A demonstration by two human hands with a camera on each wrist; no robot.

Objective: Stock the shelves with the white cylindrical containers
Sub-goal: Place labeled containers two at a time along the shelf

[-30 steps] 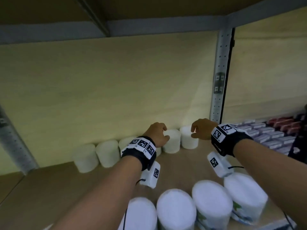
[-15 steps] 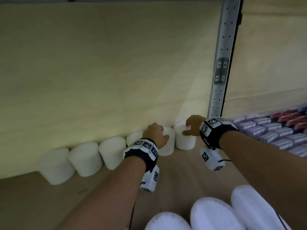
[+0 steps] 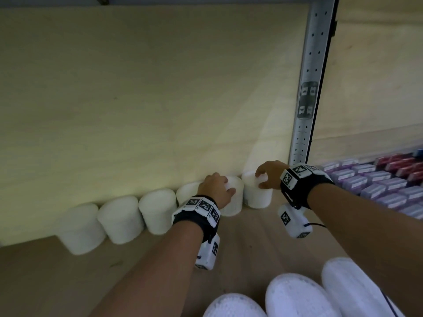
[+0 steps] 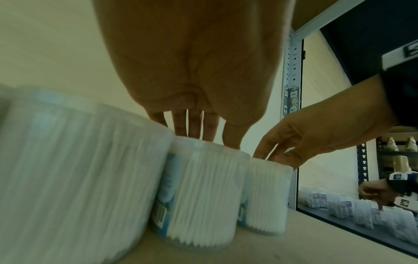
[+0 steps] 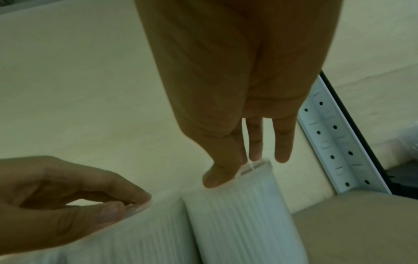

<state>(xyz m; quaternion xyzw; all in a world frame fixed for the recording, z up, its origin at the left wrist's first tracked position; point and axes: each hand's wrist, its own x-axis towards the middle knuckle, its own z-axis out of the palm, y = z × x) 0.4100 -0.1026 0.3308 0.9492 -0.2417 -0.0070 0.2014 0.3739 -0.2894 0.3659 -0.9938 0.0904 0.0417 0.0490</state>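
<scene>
Six white cylindrical containers stand in a row along the far edge of the wooden shelf (image 3: 68, 282), against the pale back panel (image 3: 137, 99). All stand upright, long axis vertical, lids up; the row runs from near left to far right, neighbours touching or nearly so. The rightmost container (image 3: 256, 195) ends the row just left of the perforated metal upright (image 3: 309, 88). The second container from the right (image 3: 234, 197) stands beside it; the left wrist view shows a blue label on its left side and fine vertical white ribbing through the wall.

The right hand (image 3: 270, 173) comes down on the rightmost container from above; its thumb (image 5: 217, 176) and fingers (image 5: 255, 142) are curled over the lid's rim, gripping it at the top. The left hand (image 3: 216, 189) does the same on the second container from the right, its thumb (image 5: 113, 212) and index finger pinching the rim, the remaining fingertips (image 4: 192, 125) resting on the lid. Both wrists wear black bands with square-coded markers and a white camera unit.

At the near edge of the shelf, three more white containers (image 3: 295, 294) show their round tops, partly cut by the frame. To the right of the upright, the neighbouring bay holds rows of small purple and red boxes (image 3: 377, 179).
</scene>
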